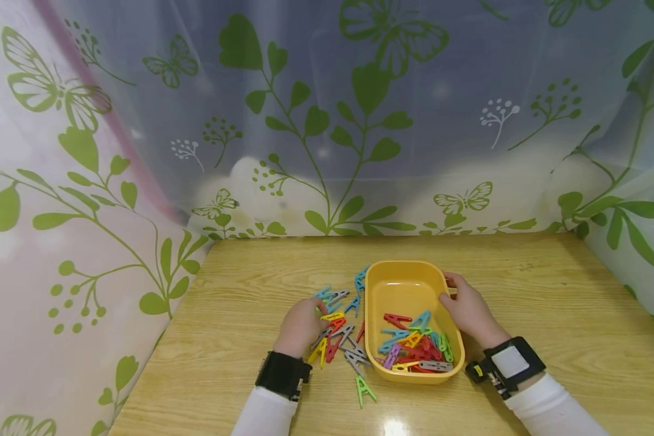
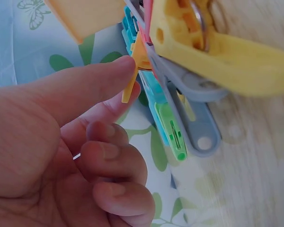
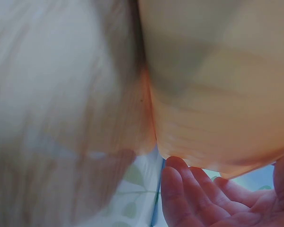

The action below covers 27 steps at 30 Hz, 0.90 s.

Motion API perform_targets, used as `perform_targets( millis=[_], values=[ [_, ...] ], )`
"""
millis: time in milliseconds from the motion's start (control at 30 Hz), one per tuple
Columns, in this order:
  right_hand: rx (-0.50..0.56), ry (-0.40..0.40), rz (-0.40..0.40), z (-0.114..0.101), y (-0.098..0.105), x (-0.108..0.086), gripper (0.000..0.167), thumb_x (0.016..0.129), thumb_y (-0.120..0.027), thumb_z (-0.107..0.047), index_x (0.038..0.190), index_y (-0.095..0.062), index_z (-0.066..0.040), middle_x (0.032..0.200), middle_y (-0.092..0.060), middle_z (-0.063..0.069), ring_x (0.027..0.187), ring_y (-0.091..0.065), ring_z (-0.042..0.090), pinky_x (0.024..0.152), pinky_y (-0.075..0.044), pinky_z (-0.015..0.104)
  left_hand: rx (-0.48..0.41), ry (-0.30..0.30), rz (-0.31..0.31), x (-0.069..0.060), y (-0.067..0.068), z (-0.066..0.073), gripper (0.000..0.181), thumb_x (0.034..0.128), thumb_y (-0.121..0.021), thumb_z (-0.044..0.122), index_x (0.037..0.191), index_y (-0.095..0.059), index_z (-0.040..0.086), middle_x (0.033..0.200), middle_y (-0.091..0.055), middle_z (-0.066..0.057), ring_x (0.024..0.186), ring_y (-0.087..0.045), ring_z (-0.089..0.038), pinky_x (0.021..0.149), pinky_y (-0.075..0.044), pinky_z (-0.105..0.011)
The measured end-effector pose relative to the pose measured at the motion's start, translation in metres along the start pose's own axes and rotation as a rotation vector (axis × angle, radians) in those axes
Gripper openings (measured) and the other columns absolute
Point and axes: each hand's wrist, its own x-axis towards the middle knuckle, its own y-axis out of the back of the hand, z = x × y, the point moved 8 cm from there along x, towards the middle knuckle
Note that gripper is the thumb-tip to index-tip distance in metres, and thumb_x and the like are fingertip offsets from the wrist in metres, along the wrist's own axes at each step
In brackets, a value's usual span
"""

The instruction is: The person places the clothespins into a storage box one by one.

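My left hand [image 1: 300, 327] is over a pile of loose plastic clothespins on the table. Its thumb and index finger pinch a yellow clothespin [image 2: 128, 90], while the other fingers curl loosely. Close by lie gray [image 2: 203, 135], green [image 2: 173, 135] and larger-looking yellow clothespins in the left wrist view. My right hand [image 1: 471, 309] grips the right side of a yellow plastic basket [image 1: 404, 270], thumb at the rim and fingers along the outer wall [image 3: 217, 104]. Red, blue, green, purple and gray clothespins [image 1: 427, 348] lie in the basket's near half.
A light green clothespin [image 1: 363, 390] lies apart at the front of the pile. Blue clothespins [image 1: 360, 278] lie against the basket's left side. The wood-grain table [image 1: 240, 272] is bordered by a curtain [image 1: 305, 151] with green leaves and butterflies at the back and sides.
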Motion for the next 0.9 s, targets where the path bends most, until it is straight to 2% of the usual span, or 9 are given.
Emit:
perform_targets(
  millis=[133, 300, 400, 500, 700, 900],
  values=[
    [0.004, 0.001, 0.002, 0.000, 0.000, 0.000, 0.057, 0.105, -0.048, -0.012, 0.153, -0.030, 0.014, 0.143, -0.045, 0.039, 0.120, -0.058, 0.051, 0.093, -0.056, 0.055, -0.002, 0.025, -0.001, 0.001, -0.002, -0.003, 0.018, 0.0864, -0.084, 0.015, 0.088, -0.066, 0.010, 0.085, -0.067, -0.005, 0.065, -0.051, -0.016, 0.061, -0.041, -0.030],
    [0.003, -0.003, 0.006, 0.000, 0.000, 0.000, 0.057, 0.105, -0.048, -0.012, 0.153, -0.030, 0.013, 0.143, -0.046, 0.038, 0.120, -0.058, 0.051, 0.093, -0.056, 0.055, 0.009, 0.061, 0.012, 0.002, -0.003, -0.007, 0.016, 0.0881, -0.082, 0.016, 0.089, -0.068, 0.009, 0.088, -0.069, -0.005, 0.073, -0.057, -0.018, 0.067, -0.048, -0.034],
    [0.002, -0.007, 0.007, -0.001, 0.000, -0.001, 0.056, 0.105, -0.049, -0.011, 0.153, -0.031, 0.013, 0.142, -0.046, 0.038, 0.119, -0.058, 0.051, 0.093, -0.056, 0.055, 0.023, 0.058, 0.030, 0.002, 0.001, -0.007, 0.014, 0.0897, -0.080, 0.017, 0.090, -0.070, 0.008, 0.090, -0.070, -0.006, 0.075, -0.060, -0.019, 0.068, -0.050, -0.035],
    [0.005, -0.009, 0.006, -0.001, 0.000, -0.001, 0.056, 0.105, -0.049, -0.011, 0.153, -0.031, 0.013, 0.142, -0.046, 0.038, 0.119, -0.058, 0.050, 0.092, -0.056, 0.054, 0.000, 0.046, 0.065, -0.001, 0.008, -0.004, 0.012, 0.0908, -0.078, 0.016, 0.091, -0.071, 0.006, 0.087, -0.070, -0.008, 0.069, -0.058, -0.019, 0.063, -0.048, -0.033],
    [0.008, -0.010, 0.002, -0.001, 0.000, -0.001, 0.056, 0.106, -0.049, -0.011, 0.153, -0.030, 0.013, 0.143, -0.046, 0.038, 0.119, -0.058, 0.050, 0.093, -0.056, 0.054, -0.036, 0.004, 0.159, -0.009, 0.032, 0.010, 0.014, 0.0925, -0.077, 0.015, 0.098, -0.072, 0.004, 0.077, -0.064, -0.005, 0.055, -0.043, -0.013, 0.053, -0.034, -0.026],
    [0.008, -0.010, 0.000, -0.001, 0.000, -0.001, 0.056, 0.106, -0.049, -0.011, 0.153, -0.030, 0.013, 0.143, -0.046, 0.038, 0.120, -0.058, 0.051, 0.093, -0.056, 0.054, -0.082, -0.063, 0.198, -0.020, 0.049, 0.035, 0.017, 0.0935, -0.076, 0.016, 0.105, -0.072, 0.004, 0.064, -0.044, 0.002, 0.052, -0.032, -0.011, 0.051, -0.025, -0.024]
  ],
)
